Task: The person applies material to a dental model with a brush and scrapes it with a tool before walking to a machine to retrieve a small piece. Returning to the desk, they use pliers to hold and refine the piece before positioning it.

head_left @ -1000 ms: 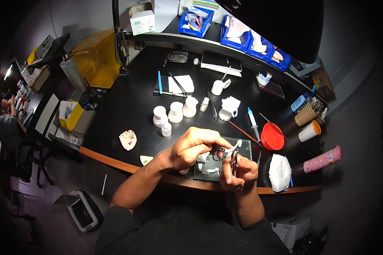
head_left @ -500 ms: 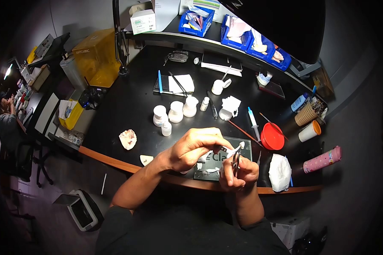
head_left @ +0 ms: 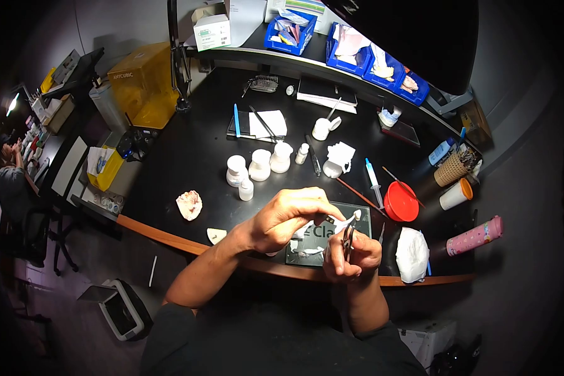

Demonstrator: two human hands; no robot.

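Note:
My left hand (head_left: 288, 216) is closed in a pinch at the near edge of the desk, its fingertips on a small white strip (head_left: 351, 219). Facing it, my right hand (head_left: 356, 254) is wrapped round small metal scissors (head_left: 348, 238), which sit right against the strip. Part of the strip is hidden behind the fingers. Below both hands lies a glass slab (head_left: 362, 227) with dark lettering, and white scraps (head_left: 310, 252) are scattered on it.
White bottles (head_left: 260, 164) stand beyond my left hand. A red bowl (head_left: 401, 202), a syringe (head_left: 373, 182) and a crumpled white wad (head_left: 412, 254) are on the right, near a pink bottle (head_left: 475, 236). Dental casts (head_left: 189, 205) lie left. Another person (head_left: 12, 175) sits far left.

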